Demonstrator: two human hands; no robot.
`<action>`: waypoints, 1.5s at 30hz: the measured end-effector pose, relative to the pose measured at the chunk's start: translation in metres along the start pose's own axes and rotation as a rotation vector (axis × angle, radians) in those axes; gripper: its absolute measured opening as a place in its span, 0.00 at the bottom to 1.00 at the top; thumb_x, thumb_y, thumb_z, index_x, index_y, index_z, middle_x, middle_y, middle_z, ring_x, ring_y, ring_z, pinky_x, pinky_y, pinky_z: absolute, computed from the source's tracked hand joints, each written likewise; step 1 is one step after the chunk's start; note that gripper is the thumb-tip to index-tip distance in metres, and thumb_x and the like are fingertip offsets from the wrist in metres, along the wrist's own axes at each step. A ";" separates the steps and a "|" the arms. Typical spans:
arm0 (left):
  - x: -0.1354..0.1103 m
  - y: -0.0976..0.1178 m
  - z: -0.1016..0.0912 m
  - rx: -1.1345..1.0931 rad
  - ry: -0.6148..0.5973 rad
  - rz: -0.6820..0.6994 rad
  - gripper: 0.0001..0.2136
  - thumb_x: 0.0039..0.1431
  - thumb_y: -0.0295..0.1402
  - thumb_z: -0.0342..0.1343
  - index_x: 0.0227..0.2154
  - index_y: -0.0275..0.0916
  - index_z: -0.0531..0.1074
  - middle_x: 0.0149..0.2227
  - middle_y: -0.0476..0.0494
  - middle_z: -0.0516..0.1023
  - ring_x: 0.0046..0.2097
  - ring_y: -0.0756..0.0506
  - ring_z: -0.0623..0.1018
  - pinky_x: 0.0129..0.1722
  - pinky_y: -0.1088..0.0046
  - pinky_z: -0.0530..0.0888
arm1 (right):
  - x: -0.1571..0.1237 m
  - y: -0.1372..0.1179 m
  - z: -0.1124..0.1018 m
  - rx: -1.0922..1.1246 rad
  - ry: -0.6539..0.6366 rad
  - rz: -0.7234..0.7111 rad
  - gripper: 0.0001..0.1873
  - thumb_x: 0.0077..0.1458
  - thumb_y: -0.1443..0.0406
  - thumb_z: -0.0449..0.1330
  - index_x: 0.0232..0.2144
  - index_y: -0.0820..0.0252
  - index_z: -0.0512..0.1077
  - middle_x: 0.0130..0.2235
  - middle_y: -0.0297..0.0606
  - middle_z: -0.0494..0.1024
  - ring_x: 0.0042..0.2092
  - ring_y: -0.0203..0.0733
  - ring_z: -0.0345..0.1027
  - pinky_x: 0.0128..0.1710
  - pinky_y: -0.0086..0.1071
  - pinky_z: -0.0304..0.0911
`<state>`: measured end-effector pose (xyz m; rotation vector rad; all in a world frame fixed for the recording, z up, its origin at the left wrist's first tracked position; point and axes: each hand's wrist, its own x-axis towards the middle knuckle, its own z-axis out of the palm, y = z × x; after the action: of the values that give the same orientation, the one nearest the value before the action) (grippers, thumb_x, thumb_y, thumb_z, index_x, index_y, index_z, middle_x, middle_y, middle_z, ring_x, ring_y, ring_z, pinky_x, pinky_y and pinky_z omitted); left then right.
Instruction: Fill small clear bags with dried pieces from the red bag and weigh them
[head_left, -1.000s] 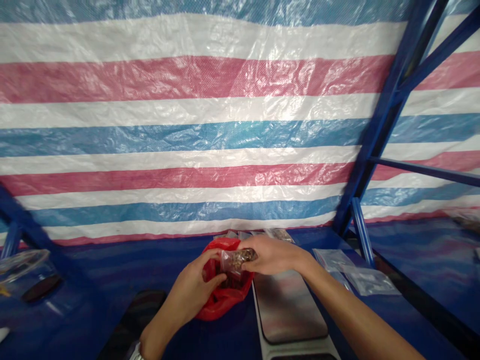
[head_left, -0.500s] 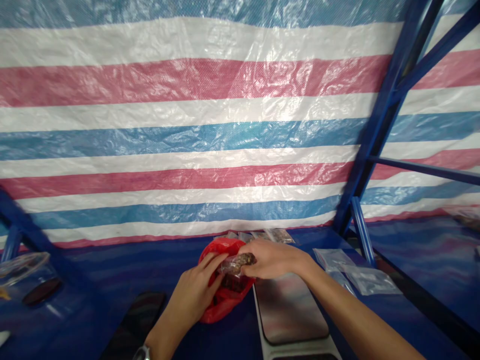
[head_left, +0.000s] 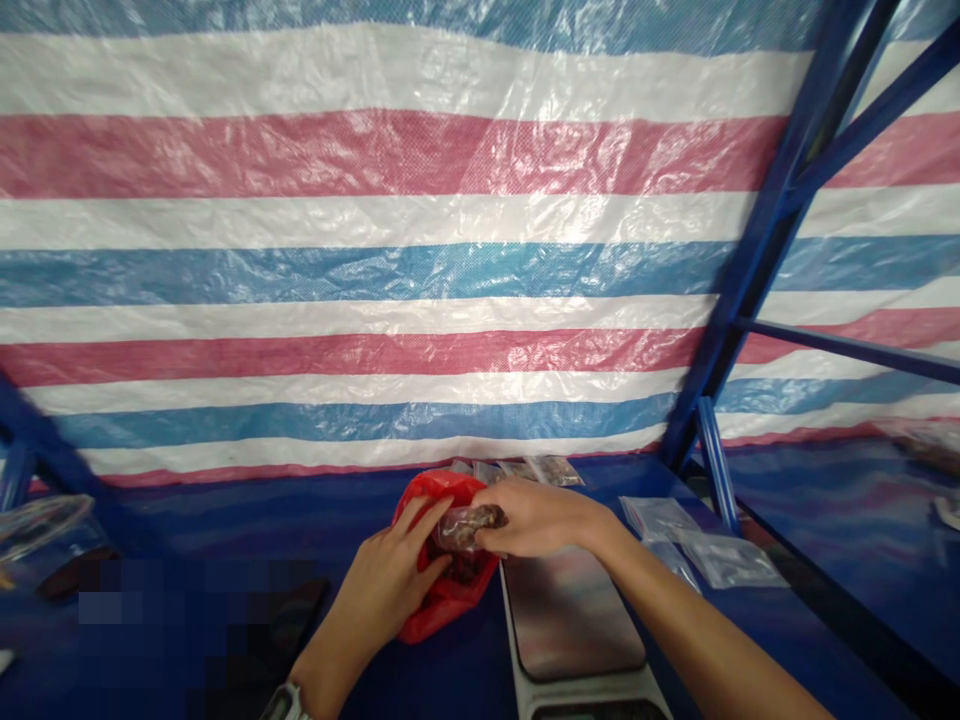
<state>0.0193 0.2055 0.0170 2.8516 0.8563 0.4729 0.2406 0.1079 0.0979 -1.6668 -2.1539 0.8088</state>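
A red plastic bag point(head_left: 442, 600) with dark brown contents lies open on the blue table. My left hand point(head_left: 394, 580) reaches into the bag's mouth, its fingers closed on the contents or the bag edge; which one is hidden. My right hand point(head_left: 536, 518) pinches a small clear pouch point(head_left: 465, 522) filled with brown bits, held just above the red bag. The two hands nearly touch at the pouch.
A scale with a shiny metal plate point(head_left: 570, 625) sits right of the red bag. Empty clear pouches point(head_left: 697, 550) lie further right, filled ones point(head_left: 540, 468) behind the bag. A clear container point(head_left: 37, 530) stands at far left. Blue rack posts point(head_left: 712, 460) rise at right.
My left hand has slid deeper into the red bag. The right hand has lowered the pouch a little toward the bag's mouth.
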 end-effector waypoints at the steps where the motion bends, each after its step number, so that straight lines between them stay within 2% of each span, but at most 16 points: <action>1: 0.000 0.000 0.000 0.000 0.007 0.000 0.24 0.68 0.33 0.54 0.65 0.50 0.66 0.68 0.42 0.69 0.54 0.37 0.83 0.54 0.59 0.81 | 0.000 -0.001 0.000 -0.002 0.005 0.006 0.08 0.57 0.64 0.58 0.27 0.60 0.70 0.24 0.29 0.70 0.25 0.32 0.61 0.26 0.28 0.48; 4: 0.000 0.001 -0.002 -0.015 0.024 0.030 0.20 0.70 0.31 0.49 0.63 0.50 0.70 0.65 0.44 0.72 0.54 0.39 0.83 0.53 0.61 0.81 | 0.000 -0.003 0.001 -0.023 0.017 0.003 0.08 0.58 0.65 0.58 0.27 0.60 0.70 0.24 0.29 0.70 0.25 0.32 0.60 0.26 0.29 0.48; 7: -0.001 0.002 -0.004 -0.024 0.031 0.042 0.25 0.68 0.34 0.55 0.66 0.49 0.65 0.67 0.41 0.70 0.53 0.38 0.83 0.50 0.63 0.82 | 0.001 -0.002 0.002 -0.030 0.022 0.006 0.08 0.58 0.64 0.58 0.27 0.60 0.71 0.24 0.30 0.70 0.26 0.32 0.60 0.26 0.28 0.49; 9: -0.001 0.003 -0.005 -0.028 0.044 0.046 0.25 0.67 0.34 0.56 0.66 0.48 0.65 0.66 0.40 0.72 0.52 0.38 0.84 0.49 0.64 0.82 | 0.001 -0.001 0.003 -0.028 0.021 0.012 0.08 0.59 0.64 0.58 0.28 0.60 0.72 0.25 0.31 0.71 0.26 0.33 0.61 0.26 0.28 0.50; 12: -0.001 0.004 -0.005 -0.057 0.061 0.083 0.19 0.71 0.32 0.49 0.62 0.48 0.70 0.62 0.42 0.76 0.52 0.40 0.84 0.51 0.65 0.81 | 0.000 0.000 0.003 -0.038 0.019 0.011 0.08 0.60 0.65 0.57 0.29 0.61 0.73 0.25 0.31 0.72 0.26 0.34 0.62 0.26 0.29 0.50; 15: -0.001 0.004 -0.005 -0.071 0.064 0.104 0.22 0.70 0.32 0.51 0.65 0.48 0.67 0.65 0.41 0.72 0.53 0.39 0.83 0.52 0.63 0.81 | -0.001 -0.002 0.002 -0.051 0.023 0.020 0.08 0.59 0.65 0.58 0.30 0.61 0.75 0.25 0.32 0.73 0.26 0.34 0.62 0.27 0.29 0.51; 17: -0.001 0.005 -0.006 -0.057 0.052 0.090 0.24 0.69 0.33 0.54 0.66 0.47 0.65 0.65 0.39 0.72 0.53 0.38 0.83 0.51 0.62 0.81 | -0.001 -0.002 0.002 -0.047 0.022 0.008 0.08 0.60 0.65 0.58 0.31 0.61 0.75 0.26 0.33 0.75 0.27 0.34 0.62 0.27 0.29 0.52; 21: 0.000 0.006 -0.008 -0.062 0.020 0.093 0.19 0.71 0.30 0.48 0.61 0.48 0.71 0.64 0.43 0.74 0.55 0.41 0.82 0.53 0.65 0.80 | 0.000 0.000 0.003 -0.063 0.039 -0.033 0.07 0.59 0.66 0.57 0.32 0.61 0.76 0.27 0.33 0.76 0.28 0.35 0.64 0.28 0.29 0.52; 26: 0.000 0.004 -0.007 -0.063 0.031 -0.007 0.25 0.69 0.35 0.54 0.67 0.47 0.63 0.66 0.40 0.71 0.54 0.38 0.83 0.51 0.63 0.80 | 0.000 0.006 0.003 -0.051 0.035 -0.021 0.08 0.61 0.66 0.57 0.34 0.61 0.76 0.29 0.33 0.77 0.29 0.35 0.67 0.29 0.28 0.53; 31: 0.000 0.003 -0.008 -0.101 0.023 -0.014 0.18 0.67 0.37 0.58 0.59 0.47 0.70 0.60 0.43 0.76 0.52 0.39 0.83 0.49 0.65 0.80 | -0.004 0.004 -0.001 -0.023 0.056 -0.053 0.07 0.60 0.67 0.58 0.37 0.61 0.77 0.32 0.34 0.79 0.31 0.36 0.69 0.30 0.28 0.56; 36: 0.000 0.005 -0.016 -0.223 0.058 -0.065 0.11 0.66 0.38 0.60 0.50 0.48 0.73 0.56 0.46 0.77 0.52 0.40 0.82 0.51 0.66 0.78 | -0.006 0.002 -0.005 0.028 0.052 -0.033 0.07 0.61 0.67 0.57 0.38 0.60 0.75 0.29 0.32 0.78 0.31 0.36 0.69 0.30 0.28 0.57; 41: 0.000 0.000 -0.013 -0.465 0.050 0.049 0.17 0.64 0.34 0.60 0.55 0.52 0.73 0.56 0.47 0.76 0.56 0.43 0.79 0.58 0.66 0.74 | -0.006 0.009 -0.004 0.021 0.068 -0.058 0.08 0.60 0.66 0.58 0.40 0.60 0.76 0.33 0.34 0.80 0.33 0.38 0.71 0.32 0.29 0.59; 45: 0.001 -0.006 -0.009 -0.478 -0.027 0.048 0.11 0.65 0.34 0.60 0.48 0.50 0.78 0.52 0.46 0.77 0.53 0.43 0.80 0.57 0.65 0.74 | -0.007 0.008 -0.006 0.073 0.067 -0.064 0.10 0.61 0.65 0.59 0.42 0.59 0.78 0.36 0.35 0.82 0.35 0.39 0.72 0.33 0.29 0.61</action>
<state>0.0143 0.2108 0.0241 2.4354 0.5747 0.5566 0.2520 0.1039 0.0985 -1.5591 -2.0954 0.7931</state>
